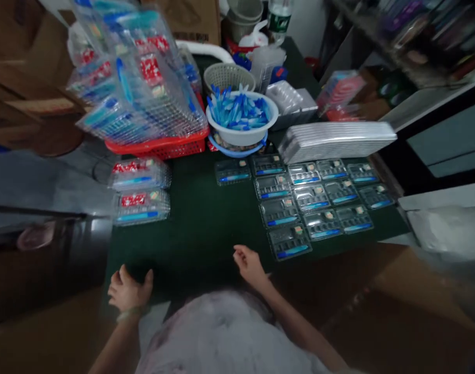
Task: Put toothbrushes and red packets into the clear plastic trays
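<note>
**Laid flat, within reach**

Has plastic trays (284,236) set in rows across the right of the table (206,208), probably for open access from above. Holds right hand (250,264) near, with grip half open, nothing visible inside; left hand (130,292) farther off, with grip wide, empty. Beyond, has pens (241,111) heaped in a bowl (243,136), likely against rolling.

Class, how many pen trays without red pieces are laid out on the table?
13 trays, in columns from left to right: one in front of the white bowl, then four, three, three and two. Any stacked beneath would be hidden.
</note>
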The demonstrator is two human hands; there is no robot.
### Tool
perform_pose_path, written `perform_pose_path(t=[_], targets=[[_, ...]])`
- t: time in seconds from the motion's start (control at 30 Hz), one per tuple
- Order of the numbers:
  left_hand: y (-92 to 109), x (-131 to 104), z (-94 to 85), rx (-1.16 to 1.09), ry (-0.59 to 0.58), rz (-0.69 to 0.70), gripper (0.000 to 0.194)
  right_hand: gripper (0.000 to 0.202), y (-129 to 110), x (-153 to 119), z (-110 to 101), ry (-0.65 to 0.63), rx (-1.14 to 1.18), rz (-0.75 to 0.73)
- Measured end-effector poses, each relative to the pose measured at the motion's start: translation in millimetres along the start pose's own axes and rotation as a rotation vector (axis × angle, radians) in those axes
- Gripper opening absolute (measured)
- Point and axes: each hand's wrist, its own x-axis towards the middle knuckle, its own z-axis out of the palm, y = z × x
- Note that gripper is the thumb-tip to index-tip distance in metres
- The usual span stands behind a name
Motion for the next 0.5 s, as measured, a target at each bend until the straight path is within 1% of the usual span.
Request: perform_pose_path(t=[0.07,0.13,0.2,0.23,0.27,0.33,0.4,0.5], targets=[[-18,-21,12.6,0.004,-0.017,-0.140,0.079,0.033,11,-1,-31,0.054,0.002,0.013],[-31,-39,20.7,-0.006,-0.032,-0.245,0.080,0.035,25,0,-58,0.084,-0.012,0.021],[-42,-54,25.1,-0.025,-0.043,-0.324,0.081,0.035,38,1,-77,0.086,-0.028,0.011],[-46,-60,26.4,-0.040,-0.050,-0.344,0.082,0.035,43,1,-82,0.075,-0.037,0.003],[-50,-65,27.3,-0.060,-0.060,-0.349,0.083,0.035,47,1,-85,0.059,-0.047,-0.007],[-60,-75,29.2,-0.104,-0.091,-0.343,0.085,0.034,51,0,-84,0.013,-0.064,-0.022],[-73,-82,31.9,-0.150,-0.114,-0.315,0.084,0.033,48,-1,-76,-0.048,-0.084,-0.035],[-93,-90,38.7,-0.169,-0.131,-0.301,0.080,0.031,37,-5,-59,-0.117,-0.131,-0.064]])
